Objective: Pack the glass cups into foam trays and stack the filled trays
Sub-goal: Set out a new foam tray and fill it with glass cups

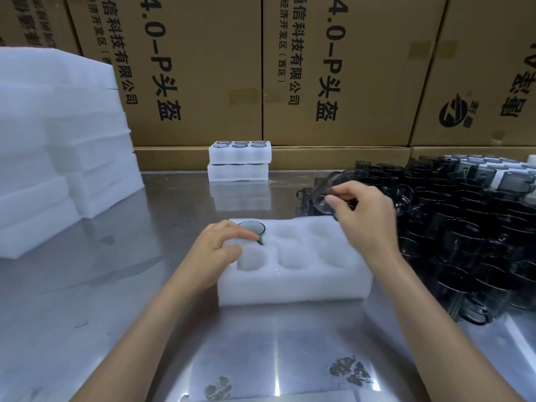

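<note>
Packing station, head view. The left hand [220,245] rests on the near-left corner of the foam tray [293,282], its grip narrow, with fingertips touching the rim and handle of a seated glass cup [251,228] in the far-left pocket; whether the fingers pinch the handle or merely steady it cannot be told. The right hand [362,216] hovers just beyond the tray's far-right edge, its grip closed around a second, smoke-tinted cup [330,192] held tilted, blurred by motion. Right of that grip lies the heap of loose cups [470,233] on the steel surface [116,285]; beyond both grips stand two filled trays [239,161], one on the other, and far left of the left grip a pile of foam sheets [58,134]. The other five pockets of the near tray appear empty. Handling, as judged: the cups are thin-walled, rigid and breakable, light enough for one hand, and their smooth glass is probably slippery, so a hold around the body or by the handle seems safer than a pinch at the rim, which may chip against neighbouring cups in the heap. The foam is soft, very light and yielding; it is likely to shift on the polished steel when a cup is pressed in, hence a steadying hand on its corner. A filled tray would best be lifted from both ends, level.
</note>
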Motion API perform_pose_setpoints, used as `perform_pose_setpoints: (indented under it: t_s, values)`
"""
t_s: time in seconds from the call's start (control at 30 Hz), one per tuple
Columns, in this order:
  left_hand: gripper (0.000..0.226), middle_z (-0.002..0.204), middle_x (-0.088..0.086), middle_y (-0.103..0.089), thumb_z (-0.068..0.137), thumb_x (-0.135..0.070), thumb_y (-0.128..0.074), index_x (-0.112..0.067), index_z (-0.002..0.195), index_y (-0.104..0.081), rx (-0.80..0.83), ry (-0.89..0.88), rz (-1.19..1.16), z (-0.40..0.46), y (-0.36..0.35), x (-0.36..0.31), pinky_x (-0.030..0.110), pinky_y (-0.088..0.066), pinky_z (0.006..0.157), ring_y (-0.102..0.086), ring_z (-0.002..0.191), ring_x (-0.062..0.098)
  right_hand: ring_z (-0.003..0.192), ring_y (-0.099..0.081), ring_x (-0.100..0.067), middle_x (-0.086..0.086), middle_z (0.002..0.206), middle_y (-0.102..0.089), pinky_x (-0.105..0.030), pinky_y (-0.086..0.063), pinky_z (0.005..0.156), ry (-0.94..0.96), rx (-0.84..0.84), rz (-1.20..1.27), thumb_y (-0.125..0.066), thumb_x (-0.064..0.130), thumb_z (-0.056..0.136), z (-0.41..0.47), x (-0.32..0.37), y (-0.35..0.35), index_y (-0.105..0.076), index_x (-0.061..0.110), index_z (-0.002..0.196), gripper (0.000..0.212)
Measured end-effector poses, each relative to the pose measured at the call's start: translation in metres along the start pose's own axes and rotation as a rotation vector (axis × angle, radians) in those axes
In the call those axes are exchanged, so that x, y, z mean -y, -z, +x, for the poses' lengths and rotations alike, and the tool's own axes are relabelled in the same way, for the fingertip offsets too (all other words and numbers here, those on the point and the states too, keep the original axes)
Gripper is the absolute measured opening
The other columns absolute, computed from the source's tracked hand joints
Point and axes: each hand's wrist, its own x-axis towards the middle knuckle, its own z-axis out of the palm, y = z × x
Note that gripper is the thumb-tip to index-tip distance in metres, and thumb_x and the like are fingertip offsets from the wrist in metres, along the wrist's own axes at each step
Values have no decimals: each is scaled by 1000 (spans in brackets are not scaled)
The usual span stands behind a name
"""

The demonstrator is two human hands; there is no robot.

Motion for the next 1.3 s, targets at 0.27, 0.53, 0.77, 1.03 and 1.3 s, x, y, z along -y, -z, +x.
perform_pose_setpoints:
  t_s: [0.27, 0.53, 0.77, 1.03, 1.3]
  values:
    - [50, 100, -17, -57, 57, -16, -36, -42, 87, -67, 16, 12, 12, -1, 0, -3, 8, -30, 81, -39, 101, -6, 90, -53, -17, 8, 86, -70, -26, -27, 71, 215, 271, -120, -64, 24, 86, -15, 18, -33, -72, 24, 95, 12]
    - [50, 101, -13, -57, 56, -16, -36, -42, 85, -66, 24, 29, 16, -1, 1, -5, 0, -27, 77, -39, 102, -3, 89, -52, -19, 8, 85, -71, -30, -31, 76, 226, 340, -137, -62, 24, 87, -14, 18, -36, -73, 23, 92, 12]
    - [47, 105, -11, -61, 58, -17, -39, -36, 88, -69, 40, 5, 28, 0, 4, -10, 15, -33, 91, -46, 110, 10, 106, -56, -14, 9, 105, -70, -26, -25, 102, 264, 389, -188, -51, 25, 94, -16, 17, -36, -67, 25, 117, 28]
    - [46, 135, -18, -49, 82, -18, -45, -30, 125, -58, 9, -104, 98, 5, -3, -28, 14, -29, 104, -38, 128, -1, 131, -40, -12, 8, 139, -51, -28, -32, 104, 54, 425, -39, -38, 15, 95, -8, 5, -22, -50, 26, 136, 44]
    - [62, 159, -12, 1, 94, -40, -23, -26, 152, -7, 411, -86, 641, 14, -22, -37, 27, 2, 115, 4, 144, 2, 144, -1, -1, 12, 158, -3, -24, -3, 115, 150, 862, -222, -22, 25, 99, -16, 0, -34, -11, 22, 152, 54]
